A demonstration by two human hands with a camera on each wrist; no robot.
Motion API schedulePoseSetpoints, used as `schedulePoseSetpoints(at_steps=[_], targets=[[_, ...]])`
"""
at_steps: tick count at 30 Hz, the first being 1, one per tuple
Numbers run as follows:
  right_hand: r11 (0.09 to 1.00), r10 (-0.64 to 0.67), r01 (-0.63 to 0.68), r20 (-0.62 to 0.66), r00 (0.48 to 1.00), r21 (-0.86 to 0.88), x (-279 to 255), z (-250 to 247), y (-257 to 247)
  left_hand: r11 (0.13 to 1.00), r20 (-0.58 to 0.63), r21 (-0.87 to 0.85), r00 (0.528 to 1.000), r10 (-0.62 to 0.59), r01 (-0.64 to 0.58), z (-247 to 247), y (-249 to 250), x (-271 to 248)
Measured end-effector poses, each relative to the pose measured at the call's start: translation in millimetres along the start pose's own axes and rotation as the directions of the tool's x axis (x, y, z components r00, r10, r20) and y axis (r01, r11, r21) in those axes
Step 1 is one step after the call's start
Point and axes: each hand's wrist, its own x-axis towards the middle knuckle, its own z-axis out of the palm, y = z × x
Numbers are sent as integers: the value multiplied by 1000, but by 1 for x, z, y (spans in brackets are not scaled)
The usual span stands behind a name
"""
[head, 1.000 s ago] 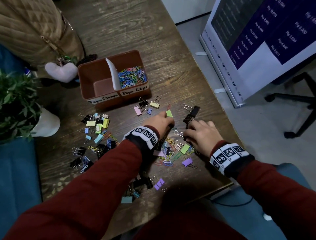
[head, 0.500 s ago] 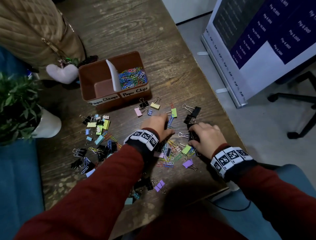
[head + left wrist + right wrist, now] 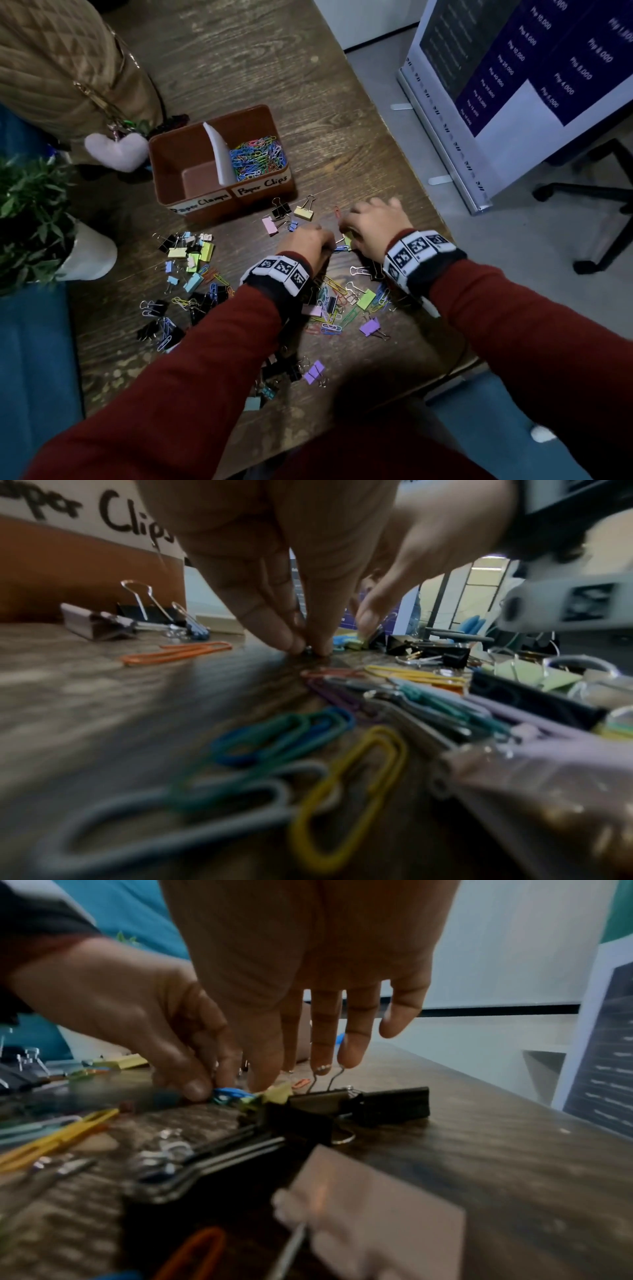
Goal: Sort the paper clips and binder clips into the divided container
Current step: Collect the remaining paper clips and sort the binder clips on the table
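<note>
Just right of the divided container (image 3: 222, 164), my left hand (image 3: 305, 243) has crept forward, fingers (image 3: 291, 639) pinching a blue paper clip (image 3: 229, 1093). My right hand (image 3: 373, 226) has joined it, fingers on the yellow-green binder clip (image 3: 277, 1093); I'm untangling them.

Handwritten labels on brown divided container (image 3: 191, 150) front: "Paper Clamps" (image 3: 200, 204) left compartment, "Paper Clips" (image 3: 262, 186) right. Banner (image 3: 513, 85) lists peso amounts, e.g. "Php 10,000", "Php 4,000".

Container (image 3: 191, 209) behind scattered clips (image 3: 191, 274); plant (image 3: 30, 219) seemingly left.
</note>
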Motion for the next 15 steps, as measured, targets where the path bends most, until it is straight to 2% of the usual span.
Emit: schedulePoseSetpoints(at_steps=[2, 6, 11, 13, 15], targets=[[998, -13, 15, 40, 999, -61, 8, 1, 0, 999, 32, 43, 999, -7, 5, -4, -4, -3], [997, -9, 13, 55, 998, -76, 11, 3, 4, 994, 65, 111, 998, -27, 19, -8, -16, -12], [997, -37, 41, 53, 998, -62, 2, 8, 9, 976, 98, 196, 988, -120, 99, -13, -16, -19], [996, -50, 56, 80, 996, -69, 2, 7, 10, 976, 89, 205, 992, -86, 66, -14, -9, -20], [999, -20, 23, 59, 998, -49, 2, 3, 12, 987, 74, 157, 997, 12, -24, -13, 3, -17]])
